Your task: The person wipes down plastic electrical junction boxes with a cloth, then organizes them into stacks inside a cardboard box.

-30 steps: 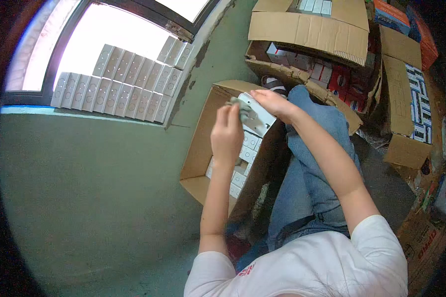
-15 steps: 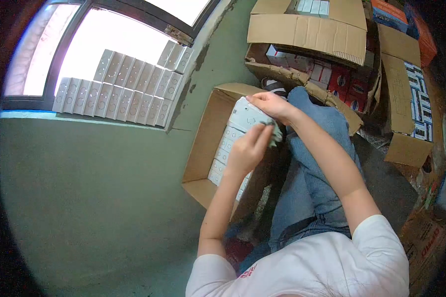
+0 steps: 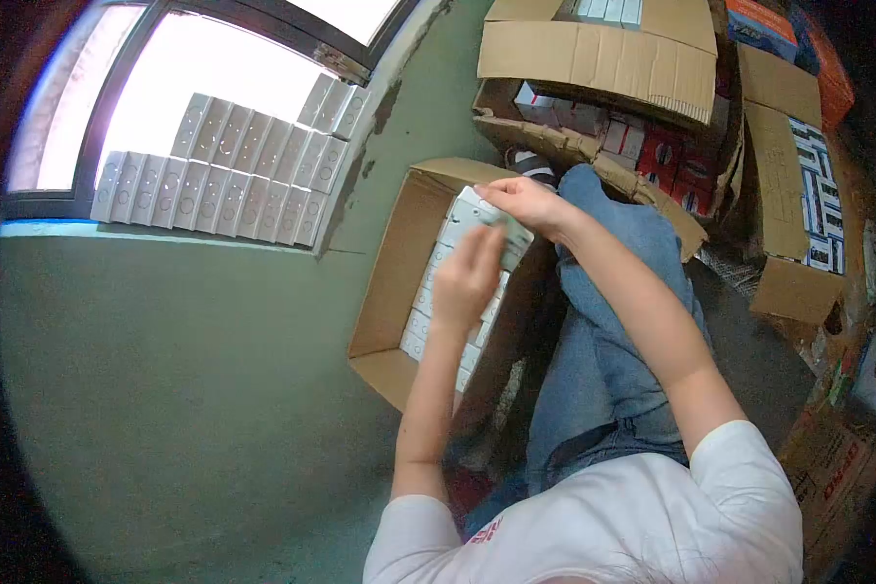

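My right hand [image 3: 528, 206] grips the upper end of a white box-like piece [image 3: 479, 208] with round marks on its face. My left hand [image 3: 469, 273] is blurred by motion over the lower part of that piece; whether its fingers hold anything cannot be made out. Both hands are above an open cardboard box [image 3: 380, 282] that stands against the green wall. Inside it, rows of similar white pieces [image 3: 420, 326] lie side by side, partly covered by my left hand and forearm.
Stacked white pieces [image 3: 224, 200] stand on the window sill at the upper left. An open carton with red and white boxes [image 3: 659, 161] is at the upper right, beside another carton with blue-and-white packs [image 3: 820, 195]. My jeans-clad leg [image 3: 618, 253] is right of the box.
My left hand has moved slightly up and left across the white piece. The greenish cloth-like thing beside its fingers no longer shows clearly. The whole view has shifted a little to the left.
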Demonstrator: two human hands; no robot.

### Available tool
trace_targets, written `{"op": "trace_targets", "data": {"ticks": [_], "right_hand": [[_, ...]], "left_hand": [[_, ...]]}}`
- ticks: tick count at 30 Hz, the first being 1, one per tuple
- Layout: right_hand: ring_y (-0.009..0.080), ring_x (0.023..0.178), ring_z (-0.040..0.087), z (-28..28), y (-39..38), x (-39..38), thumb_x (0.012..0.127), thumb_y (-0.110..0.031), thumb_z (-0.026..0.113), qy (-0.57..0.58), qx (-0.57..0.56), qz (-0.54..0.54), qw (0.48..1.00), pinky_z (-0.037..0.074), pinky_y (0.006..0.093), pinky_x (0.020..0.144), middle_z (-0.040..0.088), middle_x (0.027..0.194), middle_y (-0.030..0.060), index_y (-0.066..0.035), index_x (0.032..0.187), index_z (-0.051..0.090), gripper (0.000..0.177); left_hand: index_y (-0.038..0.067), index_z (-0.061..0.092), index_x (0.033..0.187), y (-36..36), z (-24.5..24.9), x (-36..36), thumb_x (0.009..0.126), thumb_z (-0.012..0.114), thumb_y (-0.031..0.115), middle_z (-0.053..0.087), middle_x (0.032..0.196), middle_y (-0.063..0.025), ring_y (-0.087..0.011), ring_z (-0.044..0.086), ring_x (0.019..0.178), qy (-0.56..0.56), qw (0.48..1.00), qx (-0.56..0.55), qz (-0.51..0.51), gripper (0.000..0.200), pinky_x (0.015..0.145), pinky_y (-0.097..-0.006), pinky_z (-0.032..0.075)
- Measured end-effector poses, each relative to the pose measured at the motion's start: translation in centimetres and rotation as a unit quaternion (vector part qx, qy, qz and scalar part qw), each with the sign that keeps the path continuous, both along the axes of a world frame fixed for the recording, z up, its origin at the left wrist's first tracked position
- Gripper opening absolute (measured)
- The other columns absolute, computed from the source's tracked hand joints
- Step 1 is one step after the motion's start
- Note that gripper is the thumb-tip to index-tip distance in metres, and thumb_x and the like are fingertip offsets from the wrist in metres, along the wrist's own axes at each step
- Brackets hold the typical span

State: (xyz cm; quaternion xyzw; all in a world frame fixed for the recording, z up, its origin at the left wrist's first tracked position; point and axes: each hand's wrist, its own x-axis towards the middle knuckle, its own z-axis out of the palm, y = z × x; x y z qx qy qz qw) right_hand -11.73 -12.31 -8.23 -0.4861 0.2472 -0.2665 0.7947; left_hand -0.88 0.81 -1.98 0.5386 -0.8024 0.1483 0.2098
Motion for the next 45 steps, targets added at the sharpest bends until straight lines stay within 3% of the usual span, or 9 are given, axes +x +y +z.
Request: {"op": "trace_targets", "data": {"ticks": [3,9,15,20,25,29,35,41,45], "right_hand": [[0.0066,0.068,0.058,1.3,0.5,-0.4,0.097,-0.038,0.053,0.016,0.014,0.001,1.0,0.048,0.0238,0.061,0.065,0.082,0.001,-0.003,0.096,0.066,0.038],[0.0058,0.068,0.056,0.3,0.1,0.1,0.097,-0.038,0.054,-0.017,0.026,-0.018,0.999,0.048,0.0239,0.062,0.065,0.082,0.0005,-0.002,0.096,0.066,0.038],[0.0053,0.071,0.056,0.7,0.5,-0.2,0.097,-0.039,0.054,0.015,-0.018,0.0,1.0,0.047,0.0242,0.063,0.064,0.081,-0.001,-0.004,0.096,0.067,0.037],[0.0042,0.071,0.055,1.5,0.4,0.5,0.095,-0.044,0.055,0.002,-0.066,-0.11,0.992,0.046,0.0232,0.065,0.063,0.081,-0.0031,-0.006,0.095,0.068,0.04],[0.0049,0.062,0.051,2.7,0.7,-0.6,0.091,-0.054,0.056,-0.098,0.024,-0.127,0.987,0.04,0.022,0.056,0.059,0.07,-0.0048,-0.007,0.074,0.066,0.051],[0.0053,0.051,0.044,2.6,1.1,0.1,0.091,-0.056,0.054,-0.043,-0.111,-0.193,0.974,0.033,0.0259,0.048,0.048,0.051,-0.003,-0.007,0.053,0.056,0.062],[0.0128,0.042,0.045,4.6,3.4,-0.9,0.091,-0.053,0.054,0.11,-0.326,-0.272,0.899,0.035,0.0333,0.045,0.042,0.044,0.0079,-0.001,0.054,0.055,0.064],[0.019,0.037,0.046,4.6,3.1,-0.5,0.09,-0.05,0.056,0.116,-0.327,-0.307,0.886,0.035,0.0355,0.042,0.046,0.044,0.0105,-0.003,0.055,0.06,0.059],[0.0154,0.037,0.046,4.8,3.6,-0.6,0.09,-0.048,0.058,0.106,-0.34,-0.305,0.883,0.036,0.0348,0.042,0.045,0.043,0.0094,-0.004,0.054,0.061,0.057]], "left_hand": [[0.009,0.057,0.12,-1.2,0.9,1.2,0.072,0.059,-0.004,0.057,0.105,-0.0125,-0.0306,0.064,0.084,0.077,0.986,-0.051,0.136,0.049,0.062,-0.0374,0.056],[0.007,0.061,0.113,0.8,-0.2,-1.7,0.08,0.058,0.002,0.061,0.103,-0.0109,-0.028,0.066,0.082,-0.019,0.998,0.037,-0.048,0.034,0.063,-0.0359,0.055],[0.007,0.057,0.118,-0.5,2.0,1.8,0.073,0.058,-0.004,0.058,0.104,-0.0129,-0.0317,0.064,0.086,0.061,0.991,0.003,0.119,0.047,0.066,-0.0393,0.056],[0.011,0.058,0.119,1.9,-0.2,-0.6,0.074,0.062,0.003,0.061,0.105,-0.011,-0.0269,0.066,0.078,-0.031,0.996,0.078,0.001,0.046,0.063,-0.0369,0.055],[0.005,0.059,0.116,2.6,2.7,-0.3,0.075,0.061,0.0,0.061,0.106,-0.0139,-0.0304,0.064,0.085,0.126,0.99,-0.015,0.059,0.041,0.069,-0.039,0.053],[-0.001,0.056,0.112,1.8,3.8,-0.8,0.081,0.06,0.002,0.059,0.102,-0.0187,-0.0359,0.06,0.093,0.211,0.964,-0.065,0.146,0.031,0.079,-0.0404,0.049],[-0.004,0.056,0.107,1.8,4.3,-4.5,0.084,0.06,0.005,0.059,0.097,-0.0182,-0.0346,0.06,0.089,0.242,0.954,-0.043,0.171,0.025,0.078,-0.0397,0.048],[-0.003,0.057,0.109,0.9,2.9,-2.2,0.083,0.061,0.004,0.059,0.098,-0.0183,-0.0339,0.061,0.088,0.26,0.931,-0.033,0.256,0.027,0.076,-0.0389,0.049],[-0.003,0.058,0.111,2.0,3.6,-5.0,0.083,0.06,0.005,0.059,0.1,-0.0191,-0.0364,0.06,0.091,0.236,0.955,-0.083,0.157,0.029,0.079,-0.041,0.048]]}}
